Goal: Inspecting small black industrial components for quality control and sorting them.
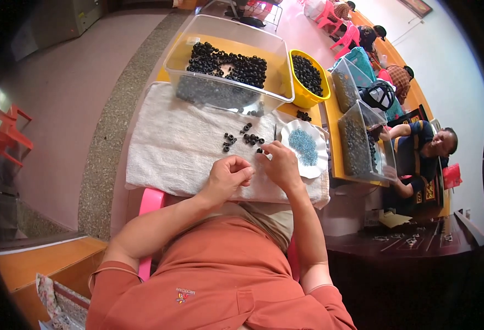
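Observation:
My left hand (230, 176) hovers over the white towel (165, 137), thumb and fingers pinched together; whatever is between them is too small to make out. To its right, my right hand (280, 168) reaches down, its fingertips closed at a small black ring-shaped part (259, 150). Just beyond both hands lies a loose group of similar black parts (250, 138) on the towel. A white fluted plate (320, 164) beside my right hand holds many tiny pale-blue pieces (303, 144). Between the plate and the parts lies a thin dark tool (275, 132), partly hidden.
Beyond the towel stand a clear plastic bin (228, 27) and a yellow basin (325, 91), both with black parts inside. More clear bins (357, 115) line the right, where a co-worker (423, 148) sits reaching into one. A red chair (5, 135) stands far left.

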The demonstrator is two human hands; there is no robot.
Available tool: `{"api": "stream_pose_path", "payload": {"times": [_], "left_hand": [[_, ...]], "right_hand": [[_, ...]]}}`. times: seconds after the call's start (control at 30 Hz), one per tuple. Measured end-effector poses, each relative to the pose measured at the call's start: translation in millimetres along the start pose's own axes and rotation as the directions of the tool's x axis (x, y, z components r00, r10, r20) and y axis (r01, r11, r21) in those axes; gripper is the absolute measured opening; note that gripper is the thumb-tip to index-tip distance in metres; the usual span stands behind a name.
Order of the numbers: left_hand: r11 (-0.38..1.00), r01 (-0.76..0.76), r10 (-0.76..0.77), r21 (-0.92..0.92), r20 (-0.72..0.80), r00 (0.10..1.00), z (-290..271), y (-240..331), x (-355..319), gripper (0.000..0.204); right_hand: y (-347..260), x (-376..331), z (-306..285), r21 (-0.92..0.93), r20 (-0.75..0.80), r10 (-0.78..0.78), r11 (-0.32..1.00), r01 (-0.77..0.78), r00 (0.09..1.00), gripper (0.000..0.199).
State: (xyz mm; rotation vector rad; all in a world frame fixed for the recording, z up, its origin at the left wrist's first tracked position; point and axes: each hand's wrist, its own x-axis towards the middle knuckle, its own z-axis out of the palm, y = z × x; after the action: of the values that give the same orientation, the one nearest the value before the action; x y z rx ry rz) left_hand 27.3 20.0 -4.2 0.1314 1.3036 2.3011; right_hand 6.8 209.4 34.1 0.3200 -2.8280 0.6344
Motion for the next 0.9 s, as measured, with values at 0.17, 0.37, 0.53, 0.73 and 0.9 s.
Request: {"api": "stream_pose_path", "payload": {"times": [0.17, 0.37, 0.53, 0.73, 0.9], "left_hand": [[0.999, -0.006, 0.005, -0.036, -0.03, 1.0, 4, 2, -1, 0.007], [0.997, -0.047, 0.043, -0.065, -0.068, 0.997, 0, -1, -1, 0.011], [0.998, -0.007, 0.004, -0.057, -0.038, 0.999, 2, 5, -1, 0.013], [0.998, 0.026, -0.025, -0.06, 0.03, 0.999, 2, 10, -3, 0.012], [0.99, 0.086, -0.085, -0.113, 0.014, 0.996, 2, 14, -4, 0.014]], "right_hand": [[-5, -6, 10, -0.064, -0.001, 0.032, 0.997, -0.032, 1.0, 0.022], [-21, -20, 0, 0.247, -0.015, -0.039, 0.968, 0.042, 0.999, 0.016], [-28, -40, 2, 0.459, 0.005, -0.046, 0.888, 0.039, 0.999, 0.017], [-24, -47, 8, 0.462, -0.086, -0.091, 0.879, 0.12, 0.992, 0.02], [-26, -47, 8, 0.436, -0.165, -0.121, 0.881, 0.183, 0.979, 0.02]]}}
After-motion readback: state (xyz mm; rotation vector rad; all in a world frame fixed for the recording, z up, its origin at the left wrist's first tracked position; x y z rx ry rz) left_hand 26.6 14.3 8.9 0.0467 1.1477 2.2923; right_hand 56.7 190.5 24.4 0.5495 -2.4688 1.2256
